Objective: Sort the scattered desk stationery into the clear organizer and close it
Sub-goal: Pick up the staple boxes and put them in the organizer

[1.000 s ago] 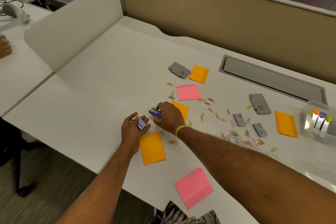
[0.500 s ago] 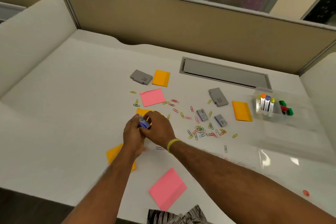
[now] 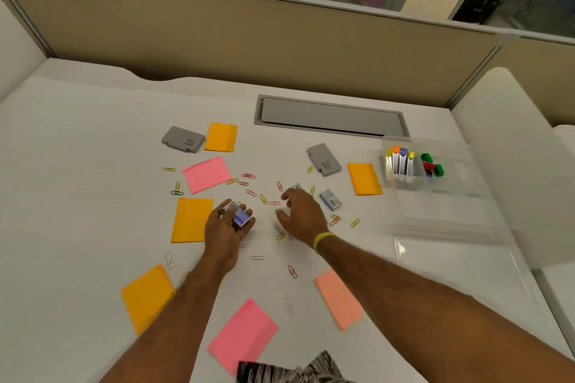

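While the left hand (image 3: 225,235) grips small blue boxes (image 3: 239,215) in curled fingers, right hand (image 3: 300,216) spread loosely above paper clips (image 3: 273,203), fingertips by another box (image 3: 295,187), contact unclear.

Right hand (image 3: 300,218) hides most of small box (image 3: 295,187); left hand (image 3: 228,227) covers gripped blue boxes (image 3: 240,216), count unclear.

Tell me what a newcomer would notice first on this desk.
Bright orange sticky pads and pink sticky pads dot the white desk, with coloured paper clips strewn mid-desk. The left hand grips small blue boxes there; the right hand reaches beside it. At far right stands the clear organizer, holding markers.
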The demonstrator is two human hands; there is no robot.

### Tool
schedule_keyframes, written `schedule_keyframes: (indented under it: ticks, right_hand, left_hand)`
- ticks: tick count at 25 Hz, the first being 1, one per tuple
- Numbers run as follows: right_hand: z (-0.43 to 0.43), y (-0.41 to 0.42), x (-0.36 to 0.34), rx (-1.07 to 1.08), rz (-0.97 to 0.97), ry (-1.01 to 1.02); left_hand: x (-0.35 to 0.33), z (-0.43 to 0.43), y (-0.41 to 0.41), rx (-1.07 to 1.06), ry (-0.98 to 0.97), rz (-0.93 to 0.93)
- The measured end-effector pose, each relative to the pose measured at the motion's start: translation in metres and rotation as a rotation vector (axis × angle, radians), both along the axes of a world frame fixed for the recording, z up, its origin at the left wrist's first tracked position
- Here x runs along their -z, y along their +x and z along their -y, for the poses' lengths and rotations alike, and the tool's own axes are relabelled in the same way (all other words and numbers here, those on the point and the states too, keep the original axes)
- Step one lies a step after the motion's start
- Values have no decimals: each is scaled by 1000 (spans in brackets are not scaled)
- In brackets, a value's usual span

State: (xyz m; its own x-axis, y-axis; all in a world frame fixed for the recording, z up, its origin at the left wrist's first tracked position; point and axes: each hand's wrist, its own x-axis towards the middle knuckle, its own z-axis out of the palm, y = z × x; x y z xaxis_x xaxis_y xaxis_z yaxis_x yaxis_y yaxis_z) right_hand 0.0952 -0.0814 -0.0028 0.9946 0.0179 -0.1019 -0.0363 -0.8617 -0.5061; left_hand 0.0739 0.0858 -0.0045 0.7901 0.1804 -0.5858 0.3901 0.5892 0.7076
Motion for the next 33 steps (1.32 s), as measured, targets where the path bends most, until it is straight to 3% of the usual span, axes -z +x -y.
schedule_keyframes:
  ticks: [5,12,14,17,19,29,33]
  right_hand:
    - [32,28,9,154,-27,-76]
    - [32,40,8,88,-28,-154]
    - [27,36,0,126,-23,22]
    - [15,22,-11,148,-27,494]
    - [7,9,-16,147,-46,657]
    - [11,-19,-13,153,-92,615]
    - [12,-23,-13,164,-77,626]
  left_hand:
    - [3,15,9,25,4,-32]
    - [4,21,14,35,18,-44]
    - [3,22,14,42,21,-43]
    - [0,26,13,54,31,-38]
    - [-2,30,12,77,48,-28]
    - [-11,53,-2,168,121,13]
    - [-10,64,0,167,59,-10]
